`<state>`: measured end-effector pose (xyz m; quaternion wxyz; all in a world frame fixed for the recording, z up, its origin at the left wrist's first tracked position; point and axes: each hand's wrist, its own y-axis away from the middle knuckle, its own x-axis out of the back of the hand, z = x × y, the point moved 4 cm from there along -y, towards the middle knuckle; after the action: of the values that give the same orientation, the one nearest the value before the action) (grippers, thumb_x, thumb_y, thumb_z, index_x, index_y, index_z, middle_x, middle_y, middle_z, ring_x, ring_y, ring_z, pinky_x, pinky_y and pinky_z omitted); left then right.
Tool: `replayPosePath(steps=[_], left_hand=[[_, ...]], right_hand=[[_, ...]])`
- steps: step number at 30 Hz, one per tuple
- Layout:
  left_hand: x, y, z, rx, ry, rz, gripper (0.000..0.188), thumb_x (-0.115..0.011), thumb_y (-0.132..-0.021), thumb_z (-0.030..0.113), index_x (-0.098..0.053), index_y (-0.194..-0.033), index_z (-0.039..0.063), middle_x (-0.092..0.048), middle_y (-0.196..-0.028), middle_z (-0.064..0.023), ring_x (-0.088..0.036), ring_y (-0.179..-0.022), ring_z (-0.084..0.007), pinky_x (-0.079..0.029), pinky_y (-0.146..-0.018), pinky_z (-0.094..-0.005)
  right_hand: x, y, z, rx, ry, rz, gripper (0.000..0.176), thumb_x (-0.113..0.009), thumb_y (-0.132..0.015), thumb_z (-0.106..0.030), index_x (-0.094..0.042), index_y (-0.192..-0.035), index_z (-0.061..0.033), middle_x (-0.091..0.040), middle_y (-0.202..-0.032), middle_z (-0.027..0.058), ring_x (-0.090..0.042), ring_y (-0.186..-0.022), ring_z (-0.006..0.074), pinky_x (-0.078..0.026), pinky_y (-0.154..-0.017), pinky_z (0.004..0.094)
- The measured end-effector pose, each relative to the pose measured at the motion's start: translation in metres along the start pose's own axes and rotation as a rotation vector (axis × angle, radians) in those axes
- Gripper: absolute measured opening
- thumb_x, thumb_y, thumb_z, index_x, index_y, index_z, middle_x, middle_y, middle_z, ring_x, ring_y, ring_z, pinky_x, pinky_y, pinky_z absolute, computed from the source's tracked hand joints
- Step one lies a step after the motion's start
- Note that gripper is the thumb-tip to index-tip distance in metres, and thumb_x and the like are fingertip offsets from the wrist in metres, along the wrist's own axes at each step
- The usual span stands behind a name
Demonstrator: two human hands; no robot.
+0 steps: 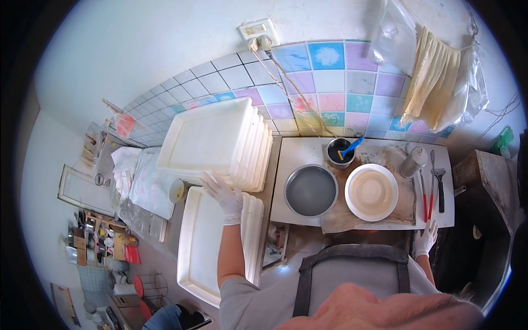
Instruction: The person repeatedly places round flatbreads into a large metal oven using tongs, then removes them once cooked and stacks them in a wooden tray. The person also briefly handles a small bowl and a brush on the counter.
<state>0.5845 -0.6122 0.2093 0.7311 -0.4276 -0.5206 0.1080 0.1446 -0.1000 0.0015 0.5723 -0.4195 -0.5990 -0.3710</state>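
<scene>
My left hand [223, 196], in a thin whitish glove, is spread over the near rims of two stacks of white plastic trays, the far stack [202, 140] and the near stack [198, 243]. It grips nothing that I can see. My gloved right hand [425, 238] is at the front right edge of the white worktop [284, 161], just below the red handles of long metal tongs [427, 198]; whether it touches them is unclear. On the worktop are a round grey pan [311, 191], a white bowl [371, 192] of pale contents, and a metal pot [334, 159] of dark liquid with a blue-handled brush [353, 146].
A metal shaker [413, 162] and a black-handled scraper [441, 189] are on the worktop's right. A dark metal oven-like unit [478, 173] adjoins it. Cloth-covered goods [152, 177] lie left of the trays. Another person's blue-clad leg [165, 318] shows at lower left.
</scene>
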Motion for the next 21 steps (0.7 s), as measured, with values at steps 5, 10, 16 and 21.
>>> replayPosePath(steps=[5, 10, 16, 21], left_hand=[[0.011, -0.085, 0.04, -0.152, -0.016, 0.026, 0.067, -0.05, -0.082, 0.032, -0.025, -0.135, 0.0, -0.016, -0.139, -0.0291, -0.014, -0.126, -0.0489, -0.013, -0.102, -0.0575], [-0.025, -0.129, 0.097, -0.306, 0.054, 0.122, 0.07, -0.055, -0.078, 0.03, -0.028, -0.133, -0.002, -0.019, -0.14, -0.0255, -0.015, -0.128, -0.0455, -0.011, -0.103, -0.0557], [-0.22, -0.084, 0.063, -0.841, -1.023, -0.744, 0.061, -0.031, -0.09, 0.036, -0.014, -0.14, 0.006, -0.011, -0.147, -0.0078, -0.002, -0.135, -0.0339, 0.005, -0.107, -0.051], [-0.259, -0.087, 0.026, -0.671, -1.116, -0.669, 0.057, -0.022, -0.091, 0.033, -0.01, -0.141, 0.007, -0.006, -0.148, -0.0094, 0.003, -0.135, -0.0334, 0.007, -0.107, -0.0481]], right_hand=[[0.002, 0.022, -0.014, -0.07, 0.01, -0.119, 0.068, -0.059, -0.076, -0.018, -0.03, -0.136, -0.011, -0.016, -0.145, 0.0116, -0.019, -0.131, 0.0325, -0.02, -0.105, 0.0453], [0.004, 0.031, -0.035, -0.046, -0.028, -0.119, 0.067, -0.061, -0.075, -0.017, -0.032, -0.135, -0.0092, -0.017, -0.144, 0.0127, -0.02, -0.131, 0.0328, -0.021, -0.105, 0.0441], [0.001, 0.045, -0.04, 0.021, -0.102, -0.109, 0.066, -0.061, -0.073, -0.013, -0.033, -0.133, -0.0064, -0.022, -0.142, 0.0159, -0.024, -0.129, 0.0352, -0.023, -0.105, 0.0422], [0.002, 0.065, -0.024, -0.009, -0.151, -0.1, 0.063, -0.059, -0.075, -0.013, -0.033, -0.133, -0.005, -0.024, -0.14, 0.0185, -0.024, -0.128, 0.0369, -0.024, -0.105, 0.0411]])
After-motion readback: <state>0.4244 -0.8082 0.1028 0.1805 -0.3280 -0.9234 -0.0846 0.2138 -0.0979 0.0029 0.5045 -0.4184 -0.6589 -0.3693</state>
